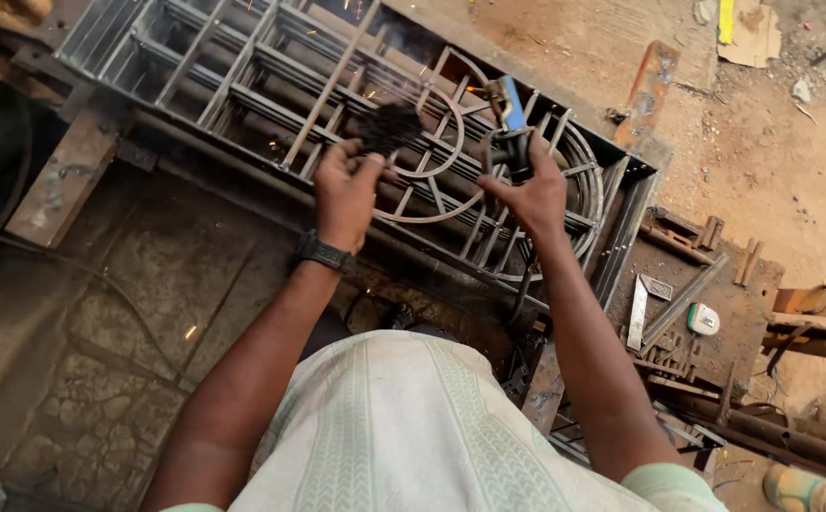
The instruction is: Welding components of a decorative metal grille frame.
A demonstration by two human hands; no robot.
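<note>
Both of your hands are up over the metal grille [242, 76], a frame of straight bars with curved rings welded into it, lying across the work area. Your right hand [527, 194] is wrapped tight around the dark body of an angle grinder [508, 128] with a blue casing, which points away from you over the ring section. Your left hand [347, 190], with a black wristwatch [323, 253] on the wrist, has its fingers curled near the blurred dark disc [389, 128] of the tool; whether it grips a side handle cannot be told. A few orange sparks [370, 93] show over the bars. To your right, a steel counter [726, 284] carries a metal square [638, 313], a tape measure [703, 319] and scrap offcuts. Cracked concrete floor [100, 360] lies on your left.
</note>
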